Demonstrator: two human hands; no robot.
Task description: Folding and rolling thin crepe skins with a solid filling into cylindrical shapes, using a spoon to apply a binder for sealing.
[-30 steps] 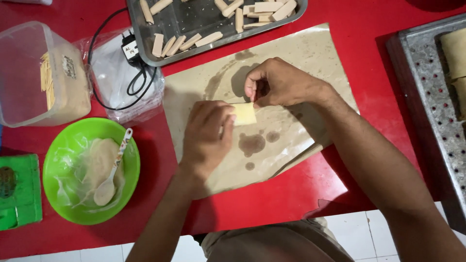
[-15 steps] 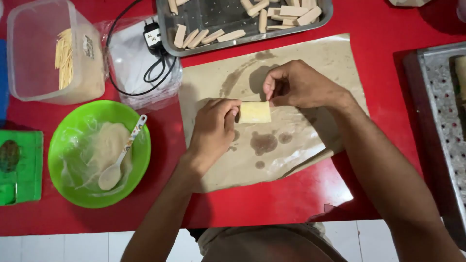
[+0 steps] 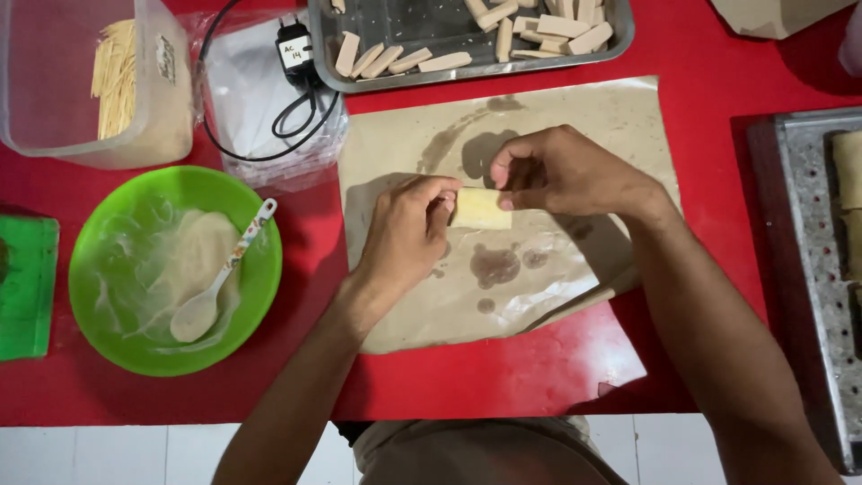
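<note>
Over the last second the pale yellow dough piece (image 3: 480, 208) has gone from a flat square to a short roll, so the wrapping looks nearly finished. It lies on the stained brown paper (image 3: 575, 117) in the middle of the red desk (image 3: 503, 377). The left hand (image 3: 409, 235) pinches its left end in a narrow grip; the right hand (image 3: 561, 171) curls over the right end, fingertips closed on it. Both forearms reach in from the near edge. A green bowl (image 3: 112, 355) with a spoon (image 3: 215, 287) sits left.

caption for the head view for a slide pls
Both hands, left hand and right hand, pinch a pale dough roll over stained brown paper.
</note>
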